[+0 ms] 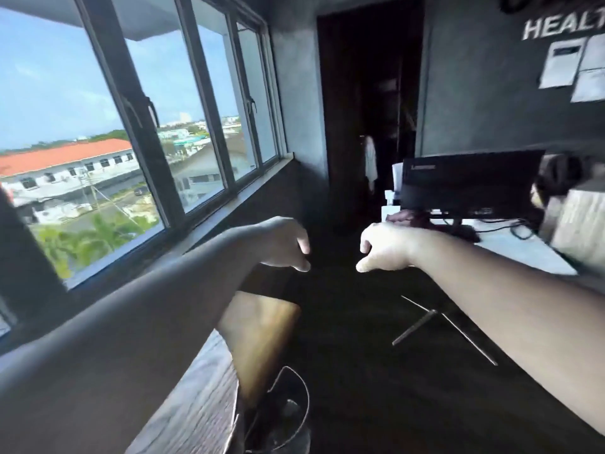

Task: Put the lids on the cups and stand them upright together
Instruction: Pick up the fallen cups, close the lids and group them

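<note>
Dark grey walls (474,93) close in the room, and a long black-framed window (131,126) runs down the left side, looking out on a red-roofed building, trees and blue sky. An unlit doorway (370,109) stands at the far end between window and wall. Both of the person's bare forearms stretch forward across the middle of the view, the left one in shadow and the right one lit.

A grey wood-grain desk (196,404) fills the lower left corner under the left arm. A white desk (523,250) sits at the right with a black monitor (471,181) standing on it, cables trailing beside its base. A tan wooden seat (262,339) shows just beyond the near desk's edge, with a shiny curved rim (288,411) below it, too blurred to name.

The left hand (284,244) hangs palm down in the air, fingers loosely curled, holding nothing. The right hand (384,249) is level with it and near it, apart, fingers likewise loosely bent and empty. White papers (563,63) are pinned on the right wall under large white letters.

Where the cups and lids are cannot be told from this view
</note>
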Available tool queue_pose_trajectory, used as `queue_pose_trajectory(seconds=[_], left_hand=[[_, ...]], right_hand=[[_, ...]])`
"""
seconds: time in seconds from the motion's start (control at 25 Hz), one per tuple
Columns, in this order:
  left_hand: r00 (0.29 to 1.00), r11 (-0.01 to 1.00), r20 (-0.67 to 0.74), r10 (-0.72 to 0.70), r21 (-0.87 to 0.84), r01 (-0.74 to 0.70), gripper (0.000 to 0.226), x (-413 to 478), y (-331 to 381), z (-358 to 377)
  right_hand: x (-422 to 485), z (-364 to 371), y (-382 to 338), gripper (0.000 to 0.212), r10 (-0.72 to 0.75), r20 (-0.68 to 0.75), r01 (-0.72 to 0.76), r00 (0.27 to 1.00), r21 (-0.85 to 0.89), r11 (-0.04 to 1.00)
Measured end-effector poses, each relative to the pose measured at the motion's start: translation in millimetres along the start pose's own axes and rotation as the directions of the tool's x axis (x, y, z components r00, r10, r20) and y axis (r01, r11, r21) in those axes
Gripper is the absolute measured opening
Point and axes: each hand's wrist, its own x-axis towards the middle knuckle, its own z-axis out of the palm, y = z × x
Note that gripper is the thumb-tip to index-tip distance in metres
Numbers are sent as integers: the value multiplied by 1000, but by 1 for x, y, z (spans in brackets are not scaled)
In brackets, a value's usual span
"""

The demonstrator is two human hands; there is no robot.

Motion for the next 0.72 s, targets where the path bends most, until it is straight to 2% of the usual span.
queue_pose_trajectory(seconds=[0.08, 0.16, 0.36, 0.52, 0.64, 0.72], left_hand=[[991, 991, 11, 130, 17, -131, 45, 37, 60, 14], [954, 954, 43, 296, 45, -298, 41, 73, 123, 30], [827, 829, 155, 540, 73, -555, 41, 149, 263, 70], [693, 692, 235, 682, 98, -715, 43, 195, 368, 114], [634, 645, 252, 731, 50, -763, 39, 219, 432, 144], [564, 590, 298, 770, 2, -807, 39, 225, 482, 158]], right_hand=[[0, 2, 56, 47, 76, -28, -77, 997, -31, 997], [-3, 3, 127, 44, 178, -39, -180, 983, -32, 983], [-26, 10, 279, 48, 391, -54, -384, 919, 111, 917], [-66, 25, 390, 43, 567, -68, -546, 821, 197, 814], [-104, 34, 440, 46, 667, -36, -635, 744, 272, 723], [-137, 37, 470, 46, 732, -22, -686, 681, 330, 648]])
